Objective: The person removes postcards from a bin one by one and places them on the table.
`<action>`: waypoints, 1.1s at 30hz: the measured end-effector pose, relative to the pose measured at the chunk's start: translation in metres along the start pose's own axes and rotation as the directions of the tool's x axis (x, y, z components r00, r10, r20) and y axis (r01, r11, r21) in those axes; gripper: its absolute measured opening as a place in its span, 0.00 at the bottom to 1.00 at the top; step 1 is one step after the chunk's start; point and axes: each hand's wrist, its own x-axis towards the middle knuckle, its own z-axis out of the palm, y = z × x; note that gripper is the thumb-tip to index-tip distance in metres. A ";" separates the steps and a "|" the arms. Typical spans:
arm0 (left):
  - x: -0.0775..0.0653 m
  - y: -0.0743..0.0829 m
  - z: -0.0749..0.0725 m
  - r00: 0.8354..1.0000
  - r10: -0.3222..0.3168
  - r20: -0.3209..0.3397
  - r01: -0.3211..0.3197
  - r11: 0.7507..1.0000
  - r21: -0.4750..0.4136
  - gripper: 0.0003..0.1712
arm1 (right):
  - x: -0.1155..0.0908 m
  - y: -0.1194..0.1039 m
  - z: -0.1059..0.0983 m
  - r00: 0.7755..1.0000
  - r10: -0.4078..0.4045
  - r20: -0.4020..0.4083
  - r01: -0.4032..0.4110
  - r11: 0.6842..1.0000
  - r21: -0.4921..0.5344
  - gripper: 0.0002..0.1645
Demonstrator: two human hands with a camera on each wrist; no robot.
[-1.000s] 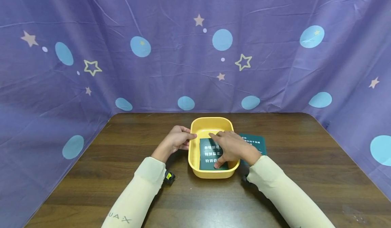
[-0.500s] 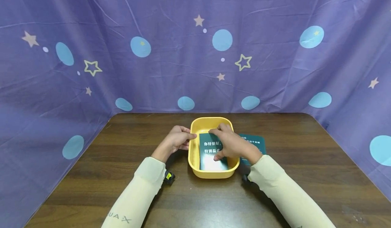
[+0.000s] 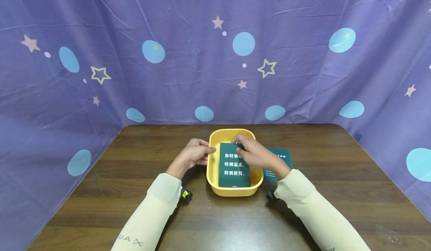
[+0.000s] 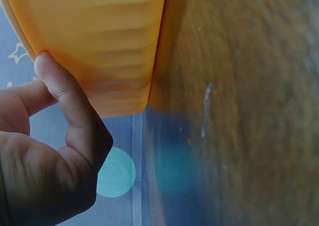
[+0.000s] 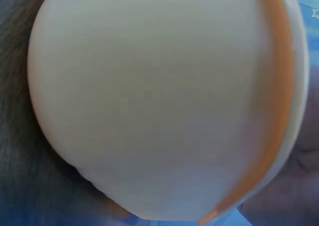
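Note:
A yellow plastic bin (image 3: 234,192) stands on the table. My left hand (image 3: 195,153) pinches its left rim, thumb over the edge; the left wrist view shows the thumb against the bin's ribbed outer wall (image 4: 119,42). Inside the bin is a dark green booklet (image 3: 232,168) with white printed characters, its far edge raised and its near edge low by the front wall. My right hand (image 3: 256,152) reaches over the right rim and pinches the booklet's upper right part. In the right wrist view the bin's wall (image 5: 149,101) hides most of that hand.
A second dark green printed sheet or booklet (image 3: 283,157) lies on the table right of the bin, partly under my right forearm. The brown wooden table (image 3: 232,221) ends at a purple curtain (image 3: 175,79) with stars and dots.
My right hand has shifted toward the far end of the booklet and now pinches it there. The booklet's far edge has risen and its text is more exposed. My left hand stays on the rim.

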 end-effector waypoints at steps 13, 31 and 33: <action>0.000 0.002 0.001 1.000 -0.002 0.000 0.002 1.000 -0.008 0.14 | -0.002 -0.005 -0.019 0.991 -0.021 -0.136 0.024 1.000 0.019 0.12; -0.001 0.001 -0.001 1.000 -0.003 -0.004 0.003 1.000 0.007 0.15 | -0.022 0.007 -0.084 0.873 0.111 -0.475 -0.073 0.993 0.098 0.15; 0.000 0.000 -0.001 1.000 -0.003 -0.004 0.003 1.000 0.008 0.15 | -0.026 0.011 -0.092 0.863 0.140 -0.485 -0.103 0.989 0.103 0.15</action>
